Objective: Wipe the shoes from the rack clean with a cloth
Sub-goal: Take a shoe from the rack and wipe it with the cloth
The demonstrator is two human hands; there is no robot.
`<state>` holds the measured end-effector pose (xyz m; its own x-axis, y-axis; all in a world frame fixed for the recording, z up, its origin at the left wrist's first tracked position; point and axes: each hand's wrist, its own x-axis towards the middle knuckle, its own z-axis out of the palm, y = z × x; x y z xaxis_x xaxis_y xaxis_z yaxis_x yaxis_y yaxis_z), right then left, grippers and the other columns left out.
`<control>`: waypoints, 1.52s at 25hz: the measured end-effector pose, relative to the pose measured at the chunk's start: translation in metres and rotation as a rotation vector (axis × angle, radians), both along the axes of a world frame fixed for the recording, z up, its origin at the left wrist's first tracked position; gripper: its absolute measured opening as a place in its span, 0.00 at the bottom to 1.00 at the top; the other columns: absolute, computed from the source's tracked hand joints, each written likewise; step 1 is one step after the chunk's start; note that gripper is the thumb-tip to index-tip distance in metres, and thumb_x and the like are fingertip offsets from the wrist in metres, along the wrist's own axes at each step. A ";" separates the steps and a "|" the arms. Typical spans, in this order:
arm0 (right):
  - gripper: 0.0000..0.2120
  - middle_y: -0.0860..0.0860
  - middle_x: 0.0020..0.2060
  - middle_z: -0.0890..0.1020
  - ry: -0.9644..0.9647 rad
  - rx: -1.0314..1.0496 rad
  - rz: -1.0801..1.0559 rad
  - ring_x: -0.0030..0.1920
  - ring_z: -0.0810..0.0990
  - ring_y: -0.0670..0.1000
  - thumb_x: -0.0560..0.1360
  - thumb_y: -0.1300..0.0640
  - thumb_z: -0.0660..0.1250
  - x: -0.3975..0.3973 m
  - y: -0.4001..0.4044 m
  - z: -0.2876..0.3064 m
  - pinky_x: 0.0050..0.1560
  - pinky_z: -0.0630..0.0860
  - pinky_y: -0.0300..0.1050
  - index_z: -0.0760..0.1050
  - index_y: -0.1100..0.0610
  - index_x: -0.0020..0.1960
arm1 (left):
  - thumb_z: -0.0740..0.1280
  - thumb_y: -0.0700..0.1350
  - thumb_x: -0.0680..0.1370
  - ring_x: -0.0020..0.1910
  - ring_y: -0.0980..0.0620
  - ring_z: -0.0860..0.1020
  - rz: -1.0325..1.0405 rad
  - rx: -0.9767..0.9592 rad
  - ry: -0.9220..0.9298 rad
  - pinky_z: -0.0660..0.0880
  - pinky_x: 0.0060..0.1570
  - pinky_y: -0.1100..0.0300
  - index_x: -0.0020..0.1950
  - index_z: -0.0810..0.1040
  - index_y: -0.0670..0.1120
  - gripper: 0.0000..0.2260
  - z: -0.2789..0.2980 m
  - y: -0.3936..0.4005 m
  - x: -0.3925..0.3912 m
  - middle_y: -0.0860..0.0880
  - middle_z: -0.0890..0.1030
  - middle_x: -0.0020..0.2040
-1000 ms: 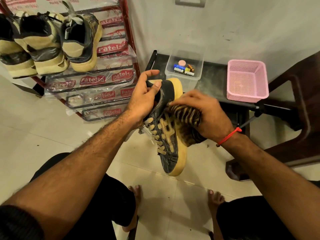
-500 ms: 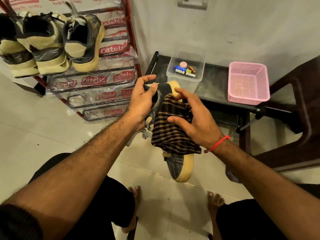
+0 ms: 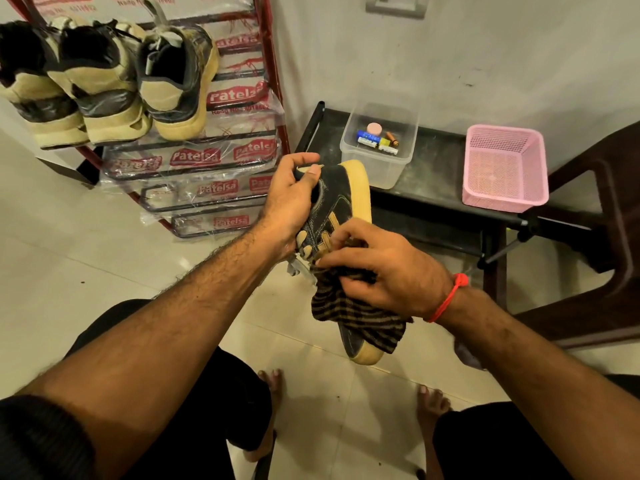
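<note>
Now the cloth [image 3: 356, 317] had slid down the shoe [image 3: 337, 202] vs. half a sec before: then it lay spread over the mid upper, now it sat bunched over the lace area and draped toward the toe, leaving the heel and side stripes bare. The right hand [image 3: 384, 271] had gone from flat-ish fingers pressing on the fabric to curled fingers gripping the bunched cloth against the shoe. The left hand [image 3: 294, 199] had kept its hold, thumb and fingers clamped round the heel collar, w/ the shoe held up in front of the person, just right of the rack [image 3: 207, 161] and toe pointing down at the floor. Three other shoes [image 3: 104, 84] stood on the rack's upper shelf. Judgement: the wipe stroke was heading heel-to-toe, so the toe end and sole edge were prob. next; this shoe wasn't done.
</note>
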<state>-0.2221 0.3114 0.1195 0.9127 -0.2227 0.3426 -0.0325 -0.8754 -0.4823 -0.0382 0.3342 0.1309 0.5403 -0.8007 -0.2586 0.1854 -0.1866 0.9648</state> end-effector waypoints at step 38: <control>0.16 0.57 0.54 0.77 -0.198 -0.014 -0.690 0.53 0.76 0.51 0.75 0.59 0.69 -0.013 -0.035 0.022 0.54 0.80 0.48 0.79 0.57 0.62 | 0.60 0.38 0.85 0.31 0.59 0.77 -0.393 -0.146 -0.093 0.74 0.30 0.66 0.78 0.62 0.50 0.22 0.003 0.009 -0.025 0.42 0.78 0.43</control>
